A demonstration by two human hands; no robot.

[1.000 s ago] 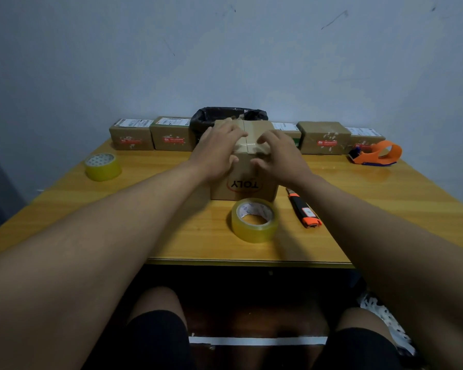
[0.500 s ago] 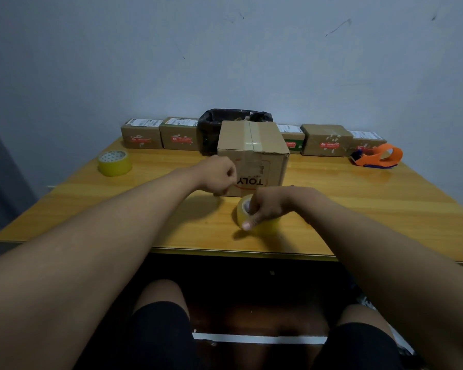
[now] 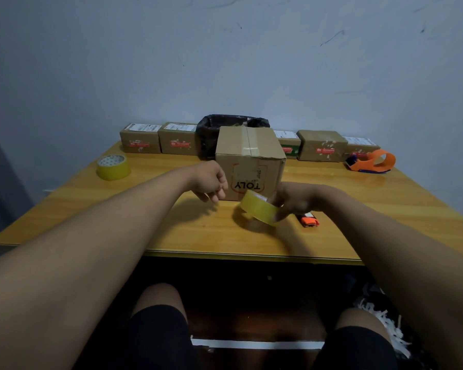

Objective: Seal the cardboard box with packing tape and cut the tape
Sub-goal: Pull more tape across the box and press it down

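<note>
A brown cardboard box (image 3: 249, 153) printed "TOLY" upside down stands mid-table, flaps closed, with a tape strip along its top seam. My right hand (image 3: 296, 200) grips a roll of clear yellowish packing tape (image 3: 259, 210), tilted and lifted just off the wooden table (image 3: 171, 231) in front of the box. My left hand (image 3: 210, 184) hovers beside the box's lower left corner, fingers loosely curled and holding nothing. An orange utility knife (image 3: 309, 221) lies on the table, partly hidden under my right wrist.
A second yellow tape roll (image 3: 113, 167) sits at the left. An orange tape dispenser (image 3: 372, 162) rests at the far right. Several small brown parcels (image 3: 177, 138) and a black-lined bin (image 3: 231, 124) line the back edge by the wall.
Both hands came off the top of the box. My right hand took the tape roll from the table and raised and tilted it; my left hand dropped beside the box.
</note>
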